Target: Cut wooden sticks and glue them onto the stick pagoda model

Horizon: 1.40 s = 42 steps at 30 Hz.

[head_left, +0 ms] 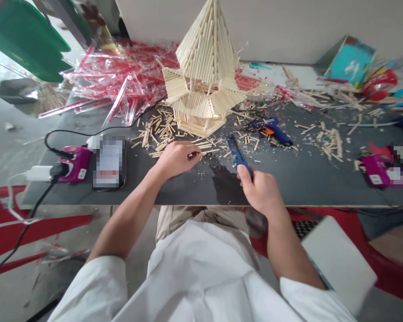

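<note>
My right hand [262, 188] is closed around a blue utility knife [237, 153], its front end pointing away from me over the table. To the left, my left hand [178, 158] rests low above the table with fingertips curled together; whatever is between them is too small to make out. Short wooden sticks [161, 129] lie scattered just beyond that hand. Behind them stands a tower-like model [204, 51] built of thin wooden sticks, with a pointed roof and flared lower eaves. A blue glue gun [276, 131] with an orange trigger lies on its side beyond my right hand.
Red-and-clear plastic wrappers [127, 76] pile up at the back left. A phone [109, 163] and a purple power adapter [76, 163] with cables lie left. Another purple adapter [376, 170] sits right. A turquoise box [349, 62] and stick scraps [334, 145] are on the right.
</note>
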Motion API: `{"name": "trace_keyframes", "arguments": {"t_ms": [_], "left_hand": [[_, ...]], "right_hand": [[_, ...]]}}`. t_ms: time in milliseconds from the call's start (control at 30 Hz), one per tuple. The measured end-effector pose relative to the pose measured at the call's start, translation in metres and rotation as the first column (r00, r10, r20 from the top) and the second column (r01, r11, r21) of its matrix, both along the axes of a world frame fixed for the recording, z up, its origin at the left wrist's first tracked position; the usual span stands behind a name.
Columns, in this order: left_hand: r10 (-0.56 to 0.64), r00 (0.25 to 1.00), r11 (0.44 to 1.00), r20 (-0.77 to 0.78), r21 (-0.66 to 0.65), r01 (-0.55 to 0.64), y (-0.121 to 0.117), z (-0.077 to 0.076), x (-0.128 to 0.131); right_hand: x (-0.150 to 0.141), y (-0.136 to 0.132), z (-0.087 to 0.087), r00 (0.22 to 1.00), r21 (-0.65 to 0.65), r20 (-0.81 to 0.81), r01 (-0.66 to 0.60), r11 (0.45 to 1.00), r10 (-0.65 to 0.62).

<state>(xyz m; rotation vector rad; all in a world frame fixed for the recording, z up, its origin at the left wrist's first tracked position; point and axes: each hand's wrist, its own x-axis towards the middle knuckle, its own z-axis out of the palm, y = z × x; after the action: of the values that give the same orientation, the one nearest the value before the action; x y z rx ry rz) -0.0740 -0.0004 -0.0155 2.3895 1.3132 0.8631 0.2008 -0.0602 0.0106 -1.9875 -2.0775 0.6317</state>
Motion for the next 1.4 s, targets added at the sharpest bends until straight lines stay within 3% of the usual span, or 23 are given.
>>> {"name": "trace_keyframes", "arguments": {"t_ms": [100, 200, 333, 467, 533, 667, 867, 1033, 1133, 1200, 1267, 1300, 1400], "left_hand": [[0.044, 0.996, 0.999, -0.084, 0.008, -0.043, -0.001, 0.0, -0.001], [0.07, 0.993, 0.997, -0.099, 0.021, -0.068, -0.001, -0.002, -0.001], [0.076, 0.995, 0.997, -0.062, -0.007, -0.076, 0.002, -0.004, -0.002], [0.07, 0.995, 0.997, -0.065, -0.024, -0.072, 0.002, -0.004, -0.003], [0.066, 0.995, 0.997, -0.077, -0.022, -0.068, 0.002, -0.003, -0.003], [0.04, 0.997, 0.999, -0.073, -0.034, -0.043, 0.001, -0.002, -0.005], [0.037, 0.996, 0.999, -0.075, -0.01, -0.038, 0.002, -0.004, -0.008], [0.093, 0.995, 0.995, -0.033, 0.029, -0.092, 0.001, 0.0, -0.005], [0.128, 0.992, 0.992, 0.003, 0.019, -0.128, 0.001, 0.0, -0.005], [0.136, 0.991, 0.99, 0.011, 0.023, -0.136, 0.002, -0.001, -0.005], [0.132, 0.991, 0.991, 0.013, 0.036, -0.133, 0.003, -0.003, -0.005], [0.13, 0.991, 0.991, 0.015, 0.041, -0.13, 0.004, -0.004, -0.005], [0.132, 0.991, 0.991, 0.018, 0.035, -0.133, 0.004, -0.006, -0.005]], "right_hand": [[0.029, 0.0, 0.003, 0.981, 0.093, 0.143, 0.119, 0.989, -0.132], [0.059, 0.005, 0.0, 0.908, 0.228, 0.294, 0.236, 0.945, -0.297], [0.1, 0.017, -0.014, 0.797, 0.382, 0.327, 0.379, 0.843, -0.507], [0.139, 0.031, -0.034, 0.662, 0.474, 0.287, 0.529, 0.703, -0.692], [0.153, 0.037, -0.042, 0.642, 0.491, 0.271, 0.549, 0.676, -0.718], [0.165, 0.043, -0.056, 0.639, 0.498, 0.279, 0.542, 0.677, -0.717], [0.165, 0.043, -0.076, 0.535, 0.53, 0.306, 0.592, 0.607, -0.788], [0.174, 0.041, -0.082, 0.632, 0.556, 0.29, 0.5, 0.665, -0.718], [0.169, 0.048, -0.068, 0.676, 0.543, 0.315, 0.448, 0.711, -0.667], [0.156, 0.06, -0.05, 0.756, 0.515, 0.31, 0.377, 0.77, -0.577], [0.134, 0.076, -0.027, 0.888, 0.508, 0.261, 0.208, 0.836, -0.379], [0.121, 0.086, -0.015, 0.947, 0.501, 0.235, 0.074, 0.862, -0.218], [0.08, 0.126, 0.016, 0.984, 0.542, 0.144, -0.165, 0.824, 0.102]]}}
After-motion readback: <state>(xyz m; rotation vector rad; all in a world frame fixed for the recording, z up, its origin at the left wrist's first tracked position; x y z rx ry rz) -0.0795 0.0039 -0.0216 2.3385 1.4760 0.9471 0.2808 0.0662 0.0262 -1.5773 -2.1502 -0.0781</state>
